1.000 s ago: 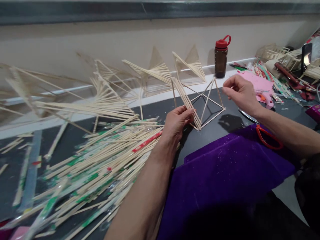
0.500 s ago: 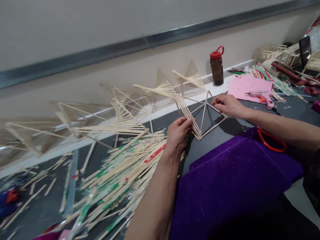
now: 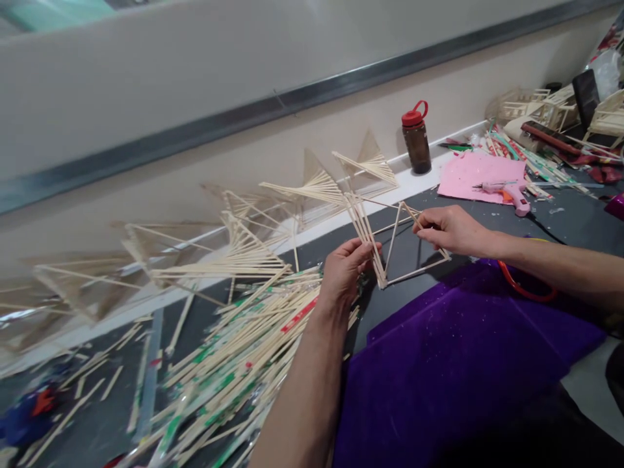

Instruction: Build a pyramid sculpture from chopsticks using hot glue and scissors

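A small frame of thin wooden sticks is held between both hands over the dark table. My left hand pinches its left side, where several sticks lie close together in a fan. At the right side, my right hand has thumb and fingers closed on a slanting stick of the same frame. Left of my left hand lies a heap of loose wooden sticks, some in green-printed plastic wrappers. Behind it stands a larger fanned stick structure.
A brown bottle with a red lid stands by the wall. To its right, a pink glue gun rests on a pink sheet. Purple felt covers the near edge, with red-handled scissors on it. A clear ruler lies left.
The stick frame has tilted slightly, its peak lower now. My right hand has shifted a little down along it, while my left hand keeps its hold. The camera view has moved slightly.
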